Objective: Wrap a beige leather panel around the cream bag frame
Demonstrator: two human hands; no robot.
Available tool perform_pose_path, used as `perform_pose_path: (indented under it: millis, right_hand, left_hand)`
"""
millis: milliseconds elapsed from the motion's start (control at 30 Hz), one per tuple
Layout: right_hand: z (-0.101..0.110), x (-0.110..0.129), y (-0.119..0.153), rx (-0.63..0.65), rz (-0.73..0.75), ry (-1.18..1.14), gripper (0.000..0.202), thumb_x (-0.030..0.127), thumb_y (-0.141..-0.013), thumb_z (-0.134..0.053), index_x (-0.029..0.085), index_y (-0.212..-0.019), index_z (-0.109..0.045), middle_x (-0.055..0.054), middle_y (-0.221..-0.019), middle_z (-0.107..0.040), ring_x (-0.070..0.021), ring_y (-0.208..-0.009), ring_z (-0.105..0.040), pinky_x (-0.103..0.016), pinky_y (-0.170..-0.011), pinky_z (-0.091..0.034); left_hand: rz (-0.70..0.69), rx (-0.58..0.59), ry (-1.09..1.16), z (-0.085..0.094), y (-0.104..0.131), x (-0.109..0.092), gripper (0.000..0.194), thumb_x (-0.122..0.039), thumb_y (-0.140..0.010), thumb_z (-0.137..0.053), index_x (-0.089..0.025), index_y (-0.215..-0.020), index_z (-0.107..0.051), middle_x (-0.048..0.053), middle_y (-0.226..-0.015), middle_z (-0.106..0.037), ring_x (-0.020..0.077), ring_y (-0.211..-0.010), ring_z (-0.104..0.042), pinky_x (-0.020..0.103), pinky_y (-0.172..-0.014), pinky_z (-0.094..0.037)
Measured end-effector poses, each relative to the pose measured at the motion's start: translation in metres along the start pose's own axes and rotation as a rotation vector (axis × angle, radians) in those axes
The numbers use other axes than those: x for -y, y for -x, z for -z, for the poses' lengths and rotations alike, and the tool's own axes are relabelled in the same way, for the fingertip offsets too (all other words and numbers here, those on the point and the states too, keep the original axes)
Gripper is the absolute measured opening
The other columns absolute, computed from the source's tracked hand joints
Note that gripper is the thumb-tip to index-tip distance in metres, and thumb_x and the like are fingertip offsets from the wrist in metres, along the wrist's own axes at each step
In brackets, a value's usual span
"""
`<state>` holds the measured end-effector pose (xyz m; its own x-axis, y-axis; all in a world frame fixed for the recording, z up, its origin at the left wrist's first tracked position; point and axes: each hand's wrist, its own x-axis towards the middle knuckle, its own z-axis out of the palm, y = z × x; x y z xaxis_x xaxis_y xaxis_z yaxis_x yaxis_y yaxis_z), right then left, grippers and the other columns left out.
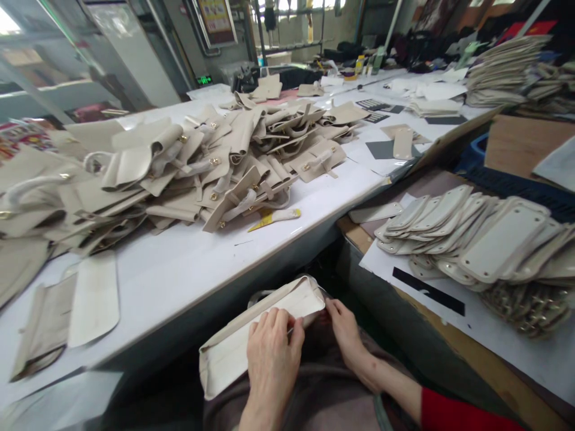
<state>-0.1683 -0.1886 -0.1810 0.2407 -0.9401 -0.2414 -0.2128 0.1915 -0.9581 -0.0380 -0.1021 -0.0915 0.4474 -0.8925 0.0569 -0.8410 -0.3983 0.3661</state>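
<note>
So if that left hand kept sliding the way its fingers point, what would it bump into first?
The left hand lies on the cream leather bag piece, fingers pointing up and away. Past the piece's top edge it would probably meet the white worktable's front edge, though depth is hard to judge.

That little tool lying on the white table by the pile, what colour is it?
The tool has a yellow blade end and a cream handle, shown in the head view.
</note>
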Motion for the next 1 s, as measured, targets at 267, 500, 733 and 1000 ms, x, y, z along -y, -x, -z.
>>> perform_pose_path:
  millis: [267,500,733,1000]
  right_hand:
    - [0.032,0.051,0.042,0.210,1.152,0.532,0.043,0.009,-0.091,-0.054,0.005,-0.133,-0.054,-0.017,-0.125,-0.061,-0.0251,-0.124,-0.053,-0.039,-0.105,-0.052]
    - [0.010,0.037,0.038,0.101,1.164,0.832,0.041,0.010,-0.091,-0.053,0.004,-0.131,-0.056,-0.018,-0.126,-0.062,-0.0293,-0.125,-0.051,-0.048,-0.102,-0.055]
    - [0.007,0.037,0.047,0.185,1.163,0.802,0.044,0.011,-0.091,-0.051,0.003,-0.135,-0.053,-0.021,-0.133,-0.055,-0.0318,-0.130,-0.046,-0.052,-0.101,-0.055]
    - [-0.015,0.032,0.059,0.264,1.201,0.766,0.045,0.011,-0.092,-0.053,0.000,-0.135,-0.051,-0.022,-0.131,-0.054,-0.0319,-0.128,-0.045,-0.051,-0.100,-0.056]
  left_hand:
    - [0.023,0.006,-0.003,0.001,0.001,-0.003,0.021,-0.030,-0.096,-0.051,-0.023,-0.076,-0.053,-0.001,-0.080,-0.062,0.0231,-0.082,-0.057,0.041,-0.076,-0.035]
    - [-0.003,-0.043,-0.032,0.001,0.003,-0.005,0.019,-0.028,-0.095,-0.052,-0.023,-0.077,-0.054,0.001,-0.080,-0.062,0.0230,-0.081,-0.058,0.040,-0.076,-0.036]
    - [0.010,-0.184,0.001,0.010,0.018,0.004,0.005,-0.025,-0.094,-0.055,-0.021,-0.095,-0.058,0.002,-0.085,-0.066,0.0235,-0.084,-0.059,0.039,-0.077,-0.038]
    - [0.152,-0.103,0.063,0.019,0.037,0.020,0.021,-0.028,-0.098,-0.046,-0.022,-0.081,-0.057,0.002,-0.085,-0.062,0.0240,-0.088,-0.054,0.042,-0.080,-0.036]
